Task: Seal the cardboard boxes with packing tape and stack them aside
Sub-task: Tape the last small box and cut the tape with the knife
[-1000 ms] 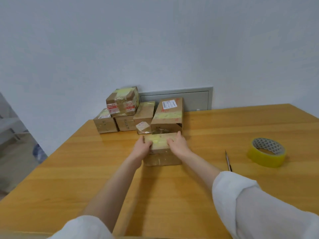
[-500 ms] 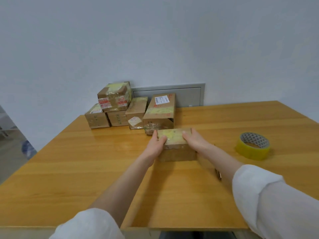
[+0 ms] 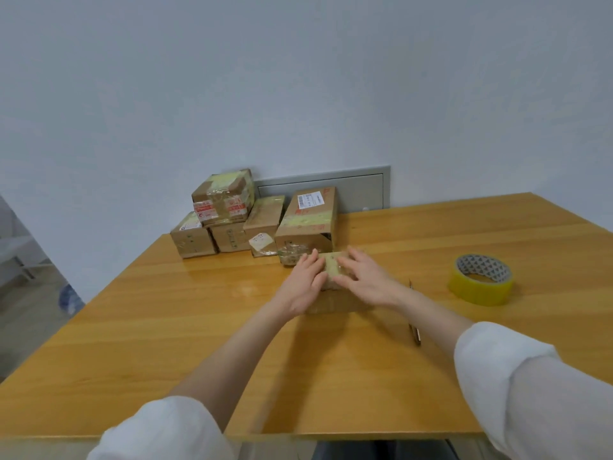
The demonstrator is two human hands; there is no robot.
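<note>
On the wooden desk (image 3: 166,327), left hand (image 3: 306,283) and right hand (image 3: 366,280) flat on a small box (image 3: 333,275), fingers (image 3: 343,278) spread, gripping nothing, stacked boxes (image 3: 262,220) just behind, tape roll (image 3: 481,279) well right.

Both hands (image 3: 335,280) rest flat atop a small cardboard box (image 3: 333,295).

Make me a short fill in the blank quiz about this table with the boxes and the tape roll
1. Both hands rest on top of a small ____.
2. The tape roll lies to the ____ of the hands.
3. The roll's tape is ____ in colour.
4. The table top is made of ____.

Missing words: box; right; yellow; wood
</note>
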